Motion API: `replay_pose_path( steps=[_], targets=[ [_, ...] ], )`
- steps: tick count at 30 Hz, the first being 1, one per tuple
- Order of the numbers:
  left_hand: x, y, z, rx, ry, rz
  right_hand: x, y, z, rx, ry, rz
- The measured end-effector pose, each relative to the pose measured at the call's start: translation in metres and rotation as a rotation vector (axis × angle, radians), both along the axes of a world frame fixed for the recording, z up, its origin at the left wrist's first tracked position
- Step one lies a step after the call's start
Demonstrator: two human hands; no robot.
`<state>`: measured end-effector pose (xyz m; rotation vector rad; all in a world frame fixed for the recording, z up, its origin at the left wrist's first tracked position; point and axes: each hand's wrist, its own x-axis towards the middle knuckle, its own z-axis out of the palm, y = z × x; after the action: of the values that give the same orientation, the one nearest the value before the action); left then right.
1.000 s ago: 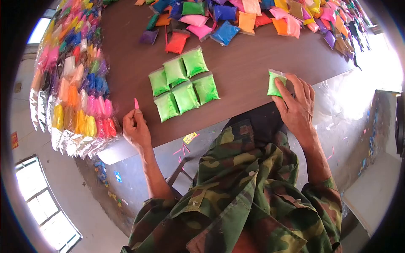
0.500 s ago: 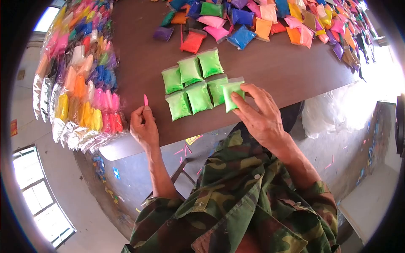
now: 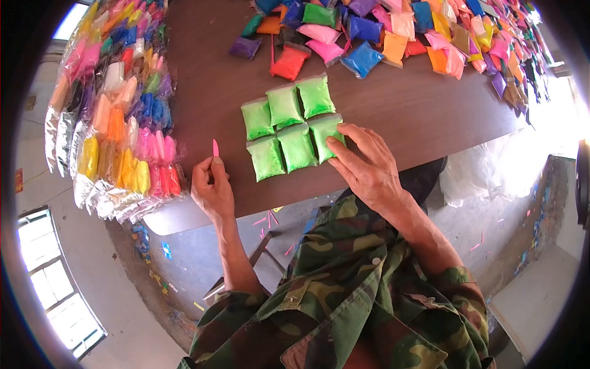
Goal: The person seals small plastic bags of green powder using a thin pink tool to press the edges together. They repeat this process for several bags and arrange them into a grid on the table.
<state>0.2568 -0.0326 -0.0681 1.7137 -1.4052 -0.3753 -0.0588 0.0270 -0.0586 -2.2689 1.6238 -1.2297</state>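
Several bright green packets lie in two rows on the brown table. My right hand has its thumb and fingertips on the right edge of the lower right green packet. My left hand, left of the packets at the table's front edge, pinches a thin pink strip between thumb and forefinger, its tip pointing up.
Long clear bags of coloured pieces are piled along the left side. A heap of small coloured packets spreads over the back and right. Clear plastic hangs beyond the front edge at the right.
The green packet in my right hand has moved left and down onto the lower right place in the group. My left hand still holds the pink strip. The view has shifted slightly.
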Motion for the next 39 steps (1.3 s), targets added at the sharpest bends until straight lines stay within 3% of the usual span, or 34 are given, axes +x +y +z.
replay_pose_path(
  steps=[16, 26, 33, 39],
  targets=[
    [0.006, -0.002, -0.006, -0.001, -0.075, -0.014, -0.007, 0.006, 0.000, 0.013, -0.121, -0.009],
    [0.004, -0.003, -0.008, -0.095, -0.216, -0.031, -0.064, 0.031, -0.002, -0.007, -0.097, -0.241],
    [0.003, -0.003, -0.011, -0.095, -0.271, -0.032, -0.024, 0.027, 0.023, -0.049, 0.034, 0.024],
    [0.003, -0.003, -0.006, -0.101, -0.307, -0.052, -0.006, 0.017, 0.007, -0.031, 0.015, 0.090]
  ],
)
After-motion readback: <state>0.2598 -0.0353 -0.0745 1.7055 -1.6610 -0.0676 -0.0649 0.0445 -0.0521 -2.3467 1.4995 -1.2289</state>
